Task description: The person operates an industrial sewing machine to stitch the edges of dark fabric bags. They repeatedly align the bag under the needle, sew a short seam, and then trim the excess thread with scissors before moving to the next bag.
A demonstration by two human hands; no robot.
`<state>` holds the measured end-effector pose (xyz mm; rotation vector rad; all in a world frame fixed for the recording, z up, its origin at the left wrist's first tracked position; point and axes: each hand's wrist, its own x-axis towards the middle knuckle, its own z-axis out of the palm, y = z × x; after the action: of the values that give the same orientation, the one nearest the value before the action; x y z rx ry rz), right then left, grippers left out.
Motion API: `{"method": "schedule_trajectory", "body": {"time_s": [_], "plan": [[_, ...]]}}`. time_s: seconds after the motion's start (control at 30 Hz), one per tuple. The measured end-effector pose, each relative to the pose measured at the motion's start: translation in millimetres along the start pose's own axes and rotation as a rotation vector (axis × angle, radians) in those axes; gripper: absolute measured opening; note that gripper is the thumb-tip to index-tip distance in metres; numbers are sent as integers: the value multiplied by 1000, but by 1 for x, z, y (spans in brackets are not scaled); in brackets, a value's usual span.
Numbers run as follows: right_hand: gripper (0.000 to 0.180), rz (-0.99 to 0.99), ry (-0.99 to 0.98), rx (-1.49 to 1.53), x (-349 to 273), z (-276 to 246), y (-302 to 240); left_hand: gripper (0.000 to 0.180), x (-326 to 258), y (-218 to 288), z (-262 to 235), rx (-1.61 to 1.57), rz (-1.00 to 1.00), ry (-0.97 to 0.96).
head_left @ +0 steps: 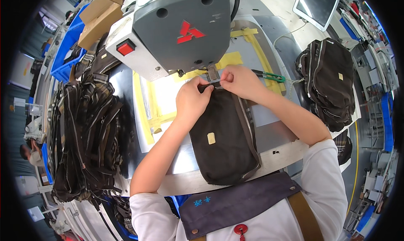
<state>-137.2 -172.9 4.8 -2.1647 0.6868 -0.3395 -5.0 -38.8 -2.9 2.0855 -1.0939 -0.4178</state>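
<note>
Grey floor (362, 161) with yellow line (357, 157)

Left forearm (159, 159) is slanting in from seven o'clock, right forearm (294, 119) from three; left hand (193, 99) is pinching near twelve, right hand (243, 82) near one!

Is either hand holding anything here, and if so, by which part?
The left hand pinches the dark zippered pouch at the left corner of its far end. The right hand is at the right corner; whether it grips the pouch cannot be told.

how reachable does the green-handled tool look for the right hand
Probably yes: the green-handled tool lies beside the right hand, largely uncovered, though that hand is busy at the dark pouch.
</note>
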Motion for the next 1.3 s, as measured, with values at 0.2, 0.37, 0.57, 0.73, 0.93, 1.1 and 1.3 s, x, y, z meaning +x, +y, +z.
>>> {"method": "schedule_trajectory", "body": {"time_s": [0.2, 0.37, 0.57, 0.73, 0.93, 1.1, 1.3], "plan": [[17, -40, -59, -149, 26, 0, 6, 23, 18, -5, -3, 85, 40, -62], [16, 64, -136, -166, 41, -5, -5, 25, 30, 0, -10, 81, -54, -114], [11, -215, 11, -231, 31, -9, -7, 28, 37, -7, -10, 25, 18, -72], [11, -669, 96, -327, 24, -1, 14, 27, 39, -12, -4, 11, 88, -31], [16, -723, 76, -460, 21, 0, 7, 25, 38, -15, -2, 46, 174, 48], [20, -743, 105, -463, 20, 4, 14, 24, 40, -15, -2, 46, 175, 45], [27, -842, 47, -641, 20, 3, 12, 21, 40, -16, 1, 51, 137, 45]]}}
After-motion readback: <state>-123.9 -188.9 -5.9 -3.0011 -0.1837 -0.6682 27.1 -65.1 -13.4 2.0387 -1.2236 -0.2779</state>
